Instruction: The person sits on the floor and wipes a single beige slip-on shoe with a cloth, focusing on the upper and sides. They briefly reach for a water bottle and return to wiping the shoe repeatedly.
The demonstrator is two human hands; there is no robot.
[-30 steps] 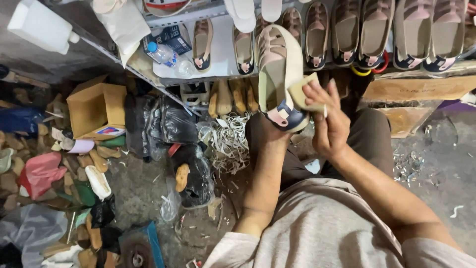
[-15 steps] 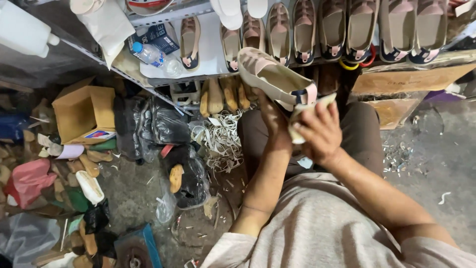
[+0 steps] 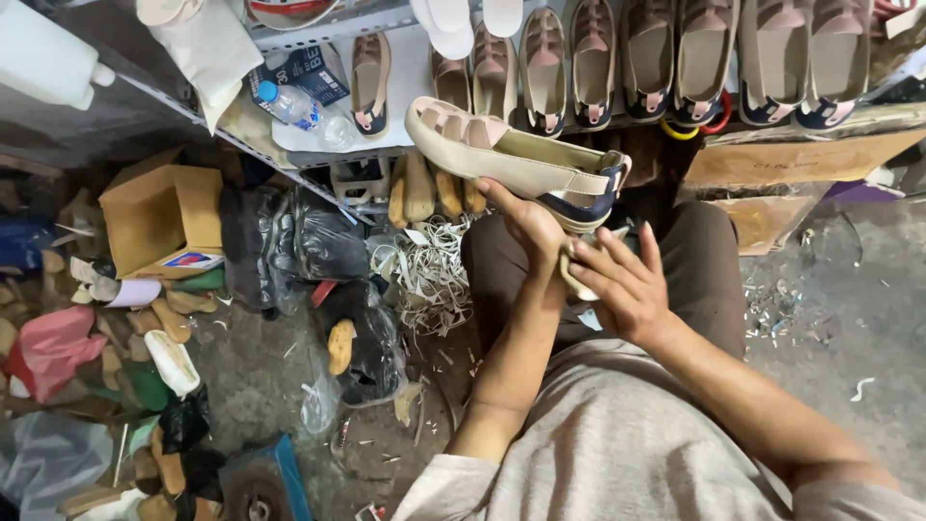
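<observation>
Head view shows the left hand clamped under a beige strapped sandal with a navy heel, while the right hand beside it pinches a small pale cloth just below the heel.

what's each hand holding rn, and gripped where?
Left hand holds the beige sandal from beneath, about mid-sole, near the heel end. Right hand pinches a small pale cloth or pad against the heel area.

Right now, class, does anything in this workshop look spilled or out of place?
Yes. Pale offcut strips lie tangled on the floor beside the left hand, and shoe lasts lie heaped at left; the sandals on the shelf stand neat.
</observation>
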